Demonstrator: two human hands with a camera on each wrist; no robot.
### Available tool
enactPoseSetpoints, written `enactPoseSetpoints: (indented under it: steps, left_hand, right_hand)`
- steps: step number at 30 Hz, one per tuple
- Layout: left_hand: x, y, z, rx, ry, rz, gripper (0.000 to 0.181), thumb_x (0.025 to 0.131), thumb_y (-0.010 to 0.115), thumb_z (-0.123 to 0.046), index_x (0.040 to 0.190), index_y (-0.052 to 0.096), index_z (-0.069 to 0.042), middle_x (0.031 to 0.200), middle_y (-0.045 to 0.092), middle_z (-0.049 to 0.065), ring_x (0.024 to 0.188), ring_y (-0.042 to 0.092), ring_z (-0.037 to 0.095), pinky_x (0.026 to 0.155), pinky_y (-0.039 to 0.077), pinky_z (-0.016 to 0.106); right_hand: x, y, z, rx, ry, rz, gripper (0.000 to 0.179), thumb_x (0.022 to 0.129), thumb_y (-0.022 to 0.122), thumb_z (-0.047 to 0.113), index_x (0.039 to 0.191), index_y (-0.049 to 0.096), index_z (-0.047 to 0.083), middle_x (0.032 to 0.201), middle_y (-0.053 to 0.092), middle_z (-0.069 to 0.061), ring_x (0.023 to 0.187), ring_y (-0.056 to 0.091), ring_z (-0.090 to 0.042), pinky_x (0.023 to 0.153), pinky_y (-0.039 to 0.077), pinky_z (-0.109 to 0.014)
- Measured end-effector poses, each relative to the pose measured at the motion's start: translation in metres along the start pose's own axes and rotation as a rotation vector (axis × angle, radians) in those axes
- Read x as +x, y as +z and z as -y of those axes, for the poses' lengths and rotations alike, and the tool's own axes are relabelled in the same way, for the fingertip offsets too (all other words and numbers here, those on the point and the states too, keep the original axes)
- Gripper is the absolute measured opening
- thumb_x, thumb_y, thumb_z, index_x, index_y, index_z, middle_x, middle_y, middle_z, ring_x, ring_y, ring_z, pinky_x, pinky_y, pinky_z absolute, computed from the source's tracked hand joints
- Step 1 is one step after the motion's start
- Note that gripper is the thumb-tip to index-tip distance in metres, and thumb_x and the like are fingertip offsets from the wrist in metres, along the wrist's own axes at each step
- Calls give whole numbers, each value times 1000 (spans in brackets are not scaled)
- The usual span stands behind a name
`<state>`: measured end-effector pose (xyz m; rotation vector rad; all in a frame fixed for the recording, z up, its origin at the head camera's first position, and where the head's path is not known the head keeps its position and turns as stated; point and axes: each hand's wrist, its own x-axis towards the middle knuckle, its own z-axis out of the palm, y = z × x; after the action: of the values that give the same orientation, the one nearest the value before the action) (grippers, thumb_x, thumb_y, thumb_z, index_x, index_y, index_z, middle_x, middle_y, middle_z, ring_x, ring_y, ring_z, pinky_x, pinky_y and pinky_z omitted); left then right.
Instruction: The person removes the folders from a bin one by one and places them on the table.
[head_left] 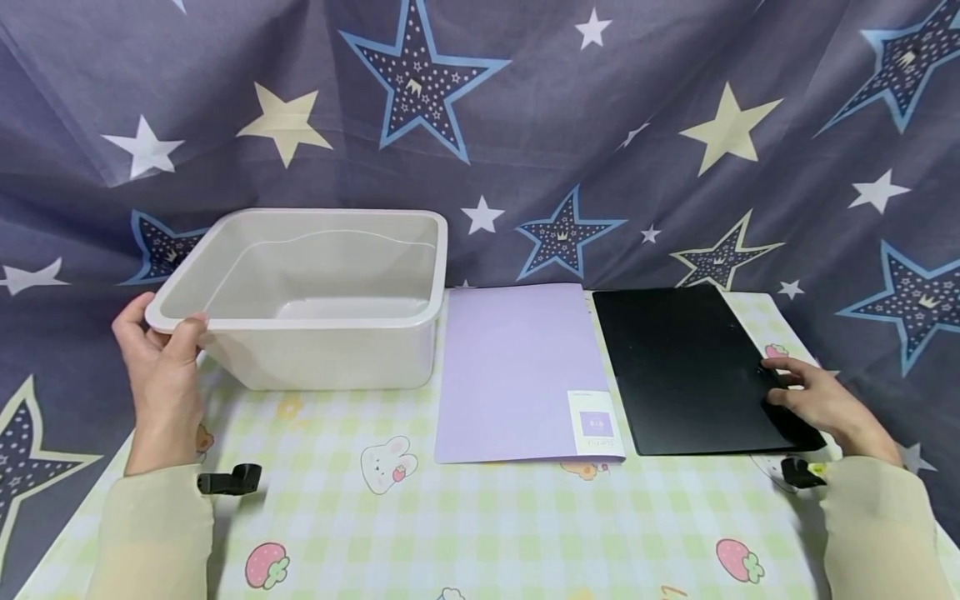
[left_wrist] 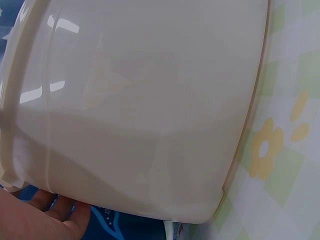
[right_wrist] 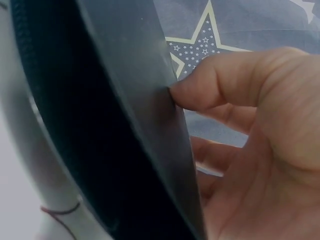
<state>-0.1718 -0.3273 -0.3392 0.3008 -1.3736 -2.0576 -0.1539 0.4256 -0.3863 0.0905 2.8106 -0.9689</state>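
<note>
At the left of the head view stands a light grey plastic bin [head_left: 322,354], its open top tilted toward me. My left hand [head_left: 161,375] grips the bin's near left corner, thumb over the rim and fingers outside it. In the left wrist view the bin's wall [left_wrist: 150,100] fills most of the frame, with the fingers [left_wrist: 62,207] at its lower left edge. On the right lies a black folder [head_left: 690,367]. My right hand [head_left: 825,404] pinches its right edge; in the right wrist view the thumb [right_wrist: 200,87] presses the folder's spine [right_wrist: 145,80], other fingertips partly hidden behind.
Between the bin and the black folder lies a flat lilac folder [head_left: 517,367] with a white label at its lower right. A green-and-white checked cloth [head_left: 337,533] covers the table. Behind it hangs a dark star-patterned curtain [head_left: 525,100].
</note>
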Motion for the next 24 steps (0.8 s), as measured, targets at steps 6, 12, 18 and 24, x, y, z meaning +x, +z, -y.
enactPoseSetpoints:
  steps: [6,12,18,24]
  left_hand:
    - [0,1,0,-4,-1,-1,60,81,59,9,130,39,-18,120,53,13,102,53,19,75,45,20]
    - [0,0,1,24,-6,-3,61,81,59,8,132,38,-19,121,53,11,103,53,18,77,44,20]
    - [0,-1,2,47,-7,-3,62,82,60,7,133,37,-20,121,53,10,104,52,18,77,43,20]
    - [0,-1,2,51,-4,1,62,82,60,6,133,37,-20,122,52,10,105,52,18,78,43,20]
  right_hand:
    - [1,-1,0,-7,13,24,59,88,58,6,137,31,-11,126,37,-44,107,46,-49,68,44,-25]
    - [2,-3,1,-18,33,74,62,88,59,7,137,28,-14,130,32,-46,114,40,-54,83,45,-44]
    - [1,-3,2,-16,42,87,62,88,59,7,137,27,-15,131,29,-46,114,39,-55,87,42,-53]
    - [1,-3,3,-18,40,83,62,87,59,6,137,28,-15,131,30,-46,112,42,-53,85,43,-51]
